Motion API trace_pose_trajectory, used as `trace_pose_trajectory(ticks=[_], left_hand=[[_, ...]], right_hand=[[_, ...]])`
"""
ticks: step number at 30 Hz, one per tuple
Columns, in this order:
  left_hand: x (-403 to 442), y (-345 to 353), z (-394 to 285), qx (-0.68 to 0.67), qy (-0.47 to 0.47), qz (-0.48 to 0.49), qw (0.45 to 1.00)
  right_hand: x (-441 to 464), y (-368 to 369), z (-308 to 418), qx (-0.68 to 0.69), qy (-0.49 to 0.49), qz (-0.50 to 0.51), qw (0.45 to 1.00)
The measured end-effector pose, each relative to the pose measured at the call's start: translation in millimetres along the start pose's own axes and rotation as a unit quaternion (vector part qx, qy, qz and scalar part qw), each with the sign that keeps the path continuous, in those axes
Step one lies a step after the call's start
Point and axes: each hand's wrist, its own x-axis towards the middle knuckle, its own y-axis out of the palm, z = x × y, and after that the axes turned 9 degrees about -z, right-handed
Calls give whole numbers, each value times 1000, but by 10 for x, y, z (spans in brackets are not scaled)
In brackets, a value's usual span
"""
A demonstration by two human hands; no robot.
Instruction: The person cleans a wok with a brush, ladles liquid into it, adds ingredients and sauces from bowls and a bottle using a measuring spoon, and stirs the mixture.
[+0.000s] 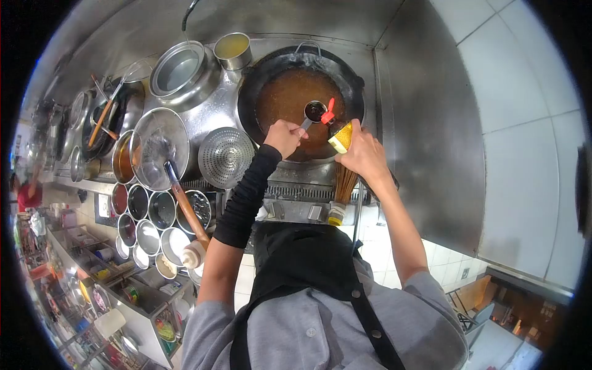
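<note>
Over a large black wok (250,98) of brown liquid, my left hand (284,138) grips the handle of a small measuring spoon (315,111), whose bowl holds dark liquid. My right hand (365,151) is wrapped round a bottle (341,138) with a yellow label and a red cap (329,112). The bottle is tipped, its red spout close beside the spoon's bowl. Whether liquid is flowing from it I cannot tell. Below the right hand, a bamboo wok brush (345,184) stands at the stove's front edge.
Left of the wok lie a perforated ladle (226,158) and a wire-mesh strainer (160,150) with a wooden handle. Behind them stand a metal pot (179,69) and a pot of yellowish liquid (233,52). Several seasoning containers (148,237) sit front left. A steel wall (425,123) rises at the right.
</note>
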Motion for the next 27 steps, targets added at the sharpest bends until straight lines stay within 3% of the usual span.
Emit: trace_pose_trajectory(ticks=[27], left_hand=[[70, -9, 59, -45, -15, 20, 999]], right_hand=[[5, -32, 9, 26, 7, 6, 1000]])
